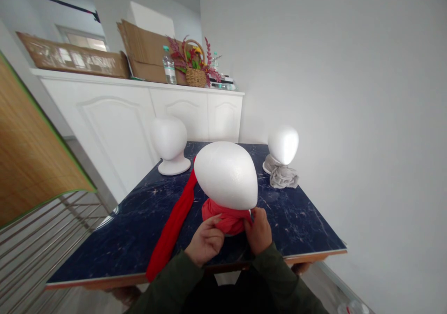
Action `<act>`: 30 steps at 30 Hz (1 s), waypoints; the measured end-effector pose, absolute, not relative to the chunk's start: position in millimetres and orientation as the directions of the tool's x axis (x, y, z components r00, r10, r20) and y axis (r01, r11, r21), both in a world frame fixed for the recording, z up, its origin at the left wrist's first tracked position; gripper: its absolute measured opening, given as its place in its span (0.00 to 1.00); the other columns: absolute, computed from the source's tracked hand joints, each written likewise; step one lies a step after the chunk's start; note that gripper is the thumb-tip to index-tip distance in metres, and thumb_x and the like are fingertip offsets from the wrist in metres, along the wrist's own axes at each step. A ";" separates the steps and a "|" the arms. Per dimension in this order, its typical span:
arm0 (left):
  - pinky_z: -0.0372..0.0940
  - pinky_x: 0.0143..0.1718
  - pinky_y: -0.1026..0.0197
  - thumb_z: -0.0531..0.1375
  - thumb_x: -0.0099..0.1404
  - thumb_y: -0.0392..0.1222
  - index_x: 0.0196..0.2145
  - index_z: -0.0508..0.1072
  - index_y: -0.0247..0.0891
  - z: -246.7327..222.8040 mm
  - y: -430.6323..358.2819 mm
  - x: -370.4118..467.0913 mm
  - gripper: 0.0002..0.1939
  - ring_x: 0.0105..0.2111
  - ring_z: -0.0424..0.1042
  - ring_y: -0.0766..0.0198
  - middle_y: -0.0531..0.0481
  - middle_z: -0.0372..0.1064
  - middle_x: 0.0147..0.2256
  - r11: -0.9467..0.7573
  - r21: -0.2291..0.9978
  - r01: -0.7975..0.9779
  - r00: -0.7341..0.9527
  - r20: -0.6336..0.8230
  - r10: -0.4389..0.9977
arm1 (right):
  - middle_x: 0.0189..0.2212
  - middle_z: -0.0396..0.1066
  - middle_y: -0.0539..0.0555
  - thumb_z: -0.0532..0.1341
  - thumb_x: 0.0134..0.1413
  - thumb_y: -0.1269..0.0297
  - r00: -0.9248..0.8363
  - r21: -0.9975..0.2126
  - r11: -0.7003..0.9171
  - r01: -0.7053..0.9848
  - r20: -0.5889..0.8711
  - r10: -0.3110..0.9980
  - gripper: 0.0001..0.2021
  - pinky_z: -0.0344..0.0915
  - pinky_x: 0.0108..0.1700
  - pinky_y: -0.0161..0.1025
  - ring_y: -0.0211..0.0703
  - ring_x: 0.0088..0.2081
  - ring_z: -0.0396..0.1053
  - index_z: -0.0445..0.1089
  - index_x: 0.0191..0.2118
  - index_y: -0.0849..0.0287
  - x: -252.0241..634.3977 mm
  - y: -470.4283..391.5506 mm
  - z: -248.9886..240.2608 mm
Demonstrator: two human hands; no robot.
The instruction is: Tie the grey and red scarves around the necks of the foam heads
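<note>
A white foam mannequin head (225, 172) stands at the near middle of the table, with a coral-red scarf (226, 218) wrapped round its neck. My left hand (206, 240) pinches the scarf at the front left of the neck. On the right side my right hand (259, 230) has its fingers closed on the same scarf, close under the head. A long strip of brighter red cloth (174, 223) lies left of the head and reaches the table's front edge. Its far end is hidden behind the head, so I cannot tell whether it joins the scarf.
A bare white mannequin head (170, 139) stands at the back left. Another head (283, 144) at the back right has a grey scarf (283, 176) round its base. The dark blue marbled table (296, 221) adjoins a wall; a metal rack (45, 244) is at left.
</note>
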State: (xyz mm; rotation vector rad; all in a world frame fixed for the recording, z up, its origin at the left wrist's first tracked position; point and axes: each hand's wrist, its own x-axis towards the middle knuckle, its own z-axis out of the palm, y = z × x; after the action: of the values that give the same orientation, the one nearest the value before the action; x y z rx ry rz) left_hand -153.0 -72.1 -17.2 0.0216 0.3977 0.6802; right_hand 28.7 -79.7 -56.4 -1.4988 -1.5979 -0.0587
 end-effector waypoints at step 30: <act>0.42 0.11 0.79 0.62 0.55 0.35 0.35 0.66 0.36 -16.3 -81.8 -147.0 0.09 0.13 0.53 0.82 0.57 0.63 0.24 0.662 0.627 -0.410 0.539 -0.419 0.731 | 0.18 0.63 0.51 0.59 0.41 0.66 -0.026 -0.354 0.082 0.932 0.161 0.987 0.08 0.50 0.27 0.35 0.38 0.23 0.58 0.65 0.17 0.59 95.2 -103.5 -17.6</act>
State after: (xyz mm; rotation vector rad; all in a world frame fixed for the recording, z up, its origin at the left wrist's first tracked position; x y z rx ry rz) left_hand -147.0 -81.8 -16.3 0.4954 0.7206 0.7124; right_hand 95.2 -103.5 -17.6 -1.8992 -2.0086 0.2109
